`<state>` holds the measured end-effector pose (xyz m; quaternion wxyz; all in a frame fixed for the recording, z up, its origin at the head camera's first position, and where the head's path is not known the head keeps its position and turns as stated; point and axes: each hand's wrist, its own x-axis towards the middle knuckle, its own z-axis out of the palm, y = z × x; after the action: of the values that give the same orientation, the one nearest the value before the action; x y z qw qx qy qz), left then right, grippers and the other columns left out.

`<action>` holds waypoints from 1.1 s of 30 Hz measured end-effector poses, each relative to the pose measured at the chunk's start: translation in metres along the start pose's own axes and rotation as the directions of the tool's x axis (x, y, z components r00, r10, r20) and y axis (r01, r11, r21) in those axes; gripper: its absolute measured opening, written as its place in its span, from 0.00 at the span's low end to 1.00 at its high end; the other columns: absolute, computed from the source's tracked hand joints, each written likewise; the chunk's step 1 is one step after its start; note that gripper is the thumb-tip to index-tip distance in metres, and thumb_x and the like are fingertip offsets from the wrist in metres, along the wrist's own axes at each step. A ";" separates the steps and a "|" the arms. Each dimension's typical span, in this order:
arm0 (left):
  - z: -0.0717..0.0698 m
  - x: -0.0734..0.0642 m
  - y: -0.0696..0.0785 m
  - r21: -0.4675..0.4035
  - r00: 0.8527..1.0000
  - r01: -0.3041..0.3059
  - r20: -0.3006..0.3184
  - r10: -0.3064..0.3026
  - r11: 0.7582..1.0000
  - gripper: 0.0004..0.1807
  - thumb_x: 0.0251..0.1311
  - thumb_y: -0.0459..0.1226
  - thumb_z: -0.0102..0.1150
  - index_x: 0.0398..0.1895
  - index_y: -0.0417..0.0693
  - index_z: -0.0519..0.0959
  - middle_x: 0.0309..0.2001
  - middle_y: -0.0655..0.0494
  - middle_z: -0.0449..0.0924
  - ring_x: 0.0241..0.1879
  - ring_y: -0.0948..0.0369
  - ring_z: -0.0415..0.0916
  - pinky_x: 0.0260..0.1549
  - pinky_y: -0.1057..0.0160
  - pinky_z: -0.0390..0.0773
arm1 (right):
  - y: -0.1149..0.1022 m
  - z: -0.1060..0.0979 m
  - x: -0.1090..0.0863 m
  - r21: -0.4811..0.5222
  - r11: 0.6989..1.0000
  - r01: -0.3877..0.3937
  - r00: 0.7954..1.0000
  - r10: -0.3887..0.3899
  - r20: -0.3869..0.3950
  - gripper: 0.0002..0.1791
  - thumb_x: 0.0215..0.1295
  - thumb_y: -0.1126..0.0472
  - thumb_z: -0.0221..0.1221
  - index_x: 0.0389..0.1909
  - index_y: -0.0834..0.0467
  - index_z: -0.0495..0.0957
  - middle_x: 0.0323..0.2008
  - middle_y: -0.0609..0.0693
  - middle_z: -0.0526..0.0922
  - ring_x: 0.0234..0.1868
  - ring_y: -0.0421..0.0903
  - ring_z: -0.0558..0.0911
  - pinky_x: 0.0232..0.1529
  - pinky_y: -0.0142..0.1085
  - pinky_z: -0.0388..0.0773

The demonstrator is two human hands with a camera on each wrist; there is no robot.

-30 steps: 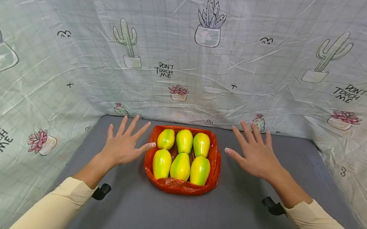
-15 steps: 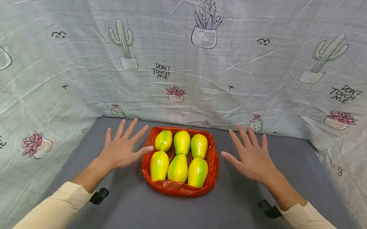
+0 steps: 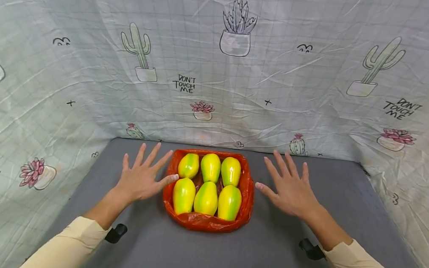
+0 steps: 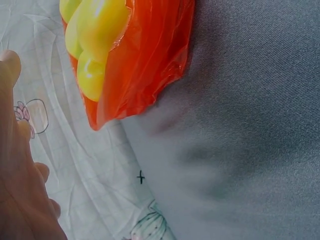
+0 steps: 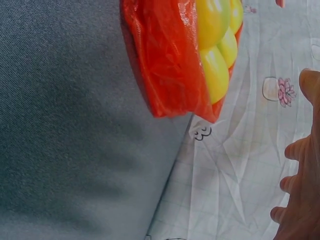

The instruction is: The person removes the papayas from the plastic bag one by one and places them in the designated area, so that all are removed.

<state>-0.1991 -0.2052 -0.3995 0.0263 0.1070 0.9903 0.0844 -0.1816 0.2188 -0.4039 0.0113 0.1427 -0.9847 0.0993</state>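
Observation:
Several glossy yellow-green mango-like fruits (image 3: 206, 198) sit in two rows inside a red plastic bag (image 3: 206, 225), its mouth spread wide. To the left is my left hand (image 3: 139, 182), fingers straight and spread, its thumb tip overlapping the bag's rim in the head view. My right hand (image 3: 293, 194) mirrors it on the other side, thumb pointing toward the bag with a small gap between. Neither hand holds anything. Both wrist views show the bag's side wall (image 4: 150, 65) and some fruits (image 5: 215, 75), with each hand raised above the tabletop.
The bag stands on a grey tabletop (image 3: 203, 260), near its back edge. A pale curtain (image 3: 265, 79) printed with potted plants hangs behind and along both sides. Black wrist straps or mounts (image 3: 115, 233) show under the cream sleeves (image 3: 71, 240).
The whole head view has shifted slightly, so the bag and curtain appear a little further left and lower. Both hands keep their spread pose beside the bag, and the fruits stay put.

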 end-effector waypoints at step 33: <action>0.035 -0.007 -0.011 -0.012 1.000 -0.021 -0.022 0.020 1.000 0.47 0.68 0.71 0.45 0.85 0.66 0.52 0.86 0.45 0.38 0.83 0.34 0.30 0.71 0.20 0.32 | -0.005 0.030 -0.003 0.013 1.000 -0.023 1.000 0.023 0.005 0.50 0.71 0.27 0.49 0.85 0.48 0.49 0.86 0.56 0.40 0.85 0.65 0.40 0.75 0.76 0.30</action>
<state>-0.1921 -0.2119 -0.4353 0.0150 0.1161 0.9888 0.0921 -0.1771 0.2087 -0.4326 0.0068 0.1315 -0.9857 0.1056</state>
